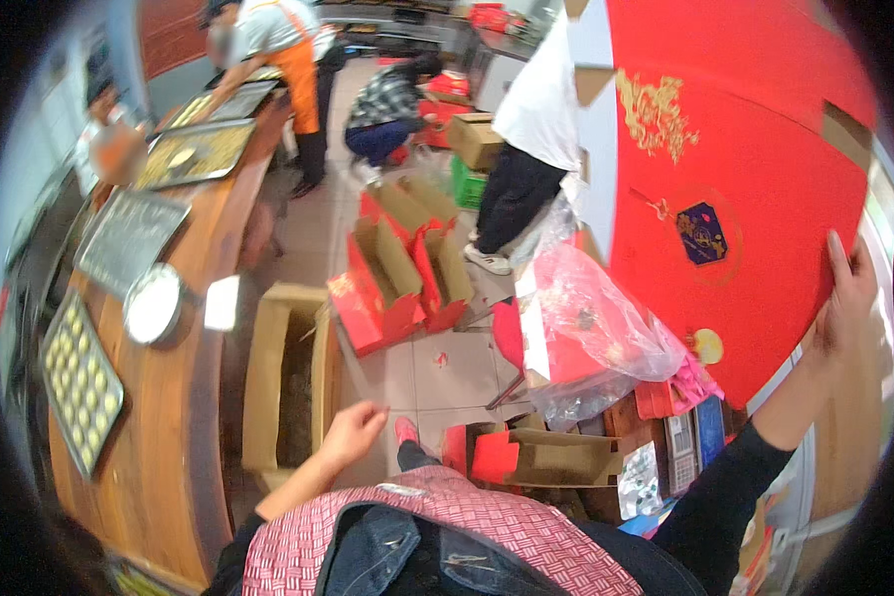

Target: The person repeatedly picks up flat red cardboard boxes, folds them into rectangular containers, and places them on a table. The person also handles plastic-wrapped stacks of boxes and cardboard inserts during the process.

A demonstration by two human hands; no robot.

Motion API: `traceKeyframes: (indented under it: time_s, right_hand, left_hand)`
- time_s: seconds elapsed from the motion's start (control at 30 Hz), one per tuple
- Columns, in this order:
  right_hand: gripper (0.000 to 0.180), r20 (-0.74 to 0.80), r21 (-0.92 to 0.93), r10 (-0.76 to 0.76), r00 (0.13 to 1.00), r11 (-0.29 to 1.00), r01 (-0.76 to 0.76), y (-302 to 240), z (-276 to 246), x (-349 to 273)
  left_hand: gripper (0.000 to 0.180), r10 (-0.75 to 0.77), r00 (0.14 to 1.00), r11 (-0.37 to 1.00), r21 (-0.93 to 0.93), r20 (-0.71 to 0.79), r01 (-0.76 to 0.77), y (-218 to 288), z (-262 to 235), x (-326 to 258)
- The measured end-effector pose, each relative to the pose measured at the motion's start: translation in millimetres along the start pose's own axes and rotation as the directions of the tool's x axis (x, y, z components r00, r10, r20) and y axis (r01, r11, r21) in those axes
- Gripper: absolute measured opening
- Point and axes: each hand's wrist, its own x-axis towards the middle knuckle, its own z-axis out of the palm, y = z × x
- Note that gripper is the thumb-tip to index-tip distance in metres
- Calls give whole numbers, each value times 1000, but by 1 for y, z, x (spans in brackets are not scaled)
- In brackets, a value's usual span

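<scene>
A large red cardboard panel (775,209) stands up at the right, its top cut off by the picture's rim, with the right hand (849,293) clamped on its outer edge and the part of the grip behind the panel hidden. The left hand (356,432) is bent and blurred beside an open brown box (260,397), so whether its fingers are closed cannot be told. Bare tiled floor (407,372) runs narrowly between that box and the panel, edged by open red boxes (368,323) ahead and a wooden table (164,417) further left.
</scene>
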Motion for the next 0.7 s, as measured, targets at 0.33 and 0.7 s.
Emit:
traceKeyframes:
  time_s: [0.33,0.7]
  right_hand:
    - [41,322,759,338,885,467,-454,93,226,-213]
    - [75,700,604,-201,685,679,-417,-115,463,-311]
  left_hand:
    - [61,24,686,28,-685,-727,-728,62,-68,-159]
    - [30,-202,-45,848,-152,-978,-507,-6,-87,-391]
